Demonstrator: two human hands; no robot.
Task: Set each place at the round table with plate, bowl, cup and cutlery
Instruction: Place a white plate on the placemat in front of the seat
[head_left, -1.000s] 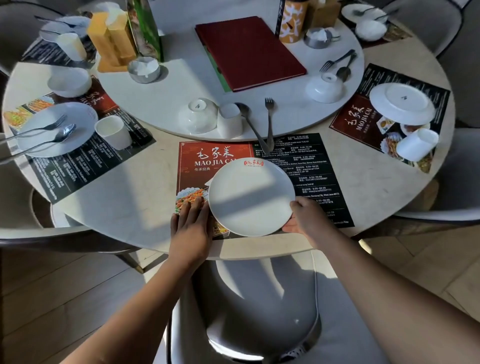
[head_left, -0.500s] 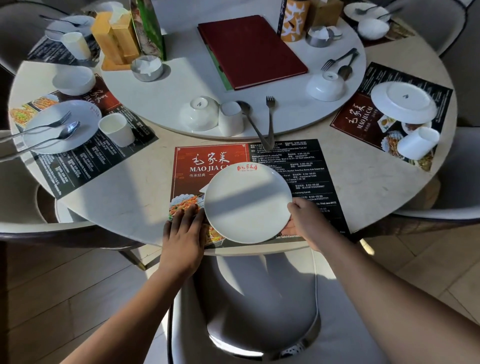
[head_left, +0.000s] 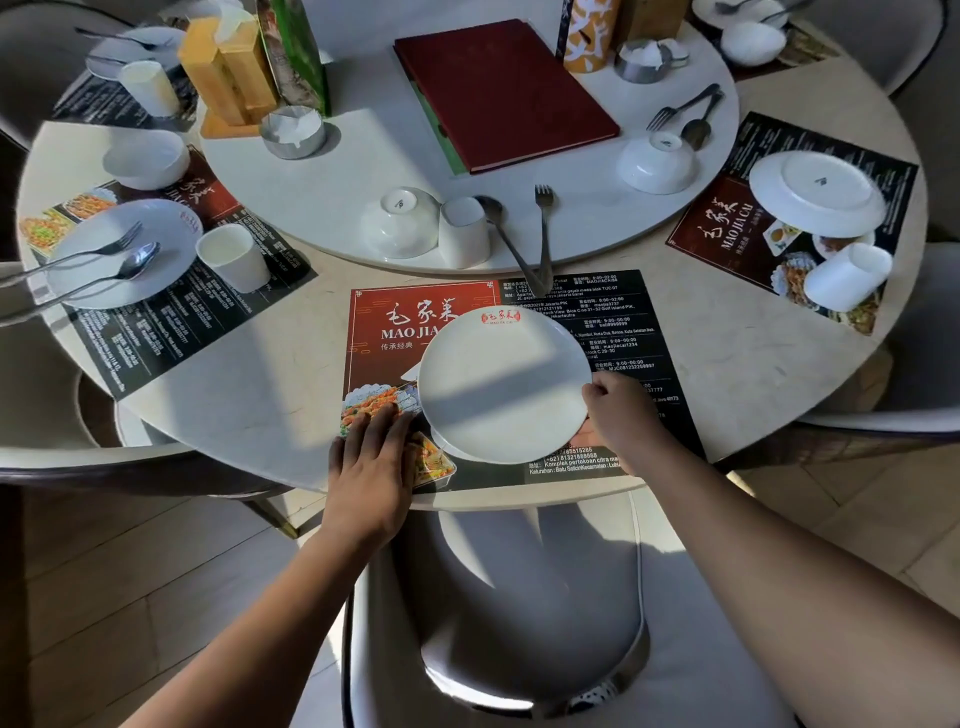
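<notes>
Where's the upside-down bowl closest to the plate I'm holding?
The bowl sits left of centre in the head view, on the near edge of the raised centre disc, beside an inverted cup, beyond the placemat.

Centre-top of frame: dark red menu book (head_left: 506, 93) lying flat on the white turntable (head_left: 353, 171), green edge showing under it. Upper left: two yellow holders (head_left: 228, 73) w/ a green packet (head_left: 298, 57) upright just beside, steel tin (head_left: 293, 132) w/ white paper in front. Top right: orange-and-white patterned canister (head_left: 589, 36), 2nd steel tin (head_left: 644, 60) next to it. Red-and-black printed placemat (head_left: 395, 322) mid-frame, two more at left (head_left: 171, 322) & right (head_left: 727, 228). Bottom: grey chair (head_left: 519, 597), wood floor (head_left: 104, 597) lower left.
</notes>
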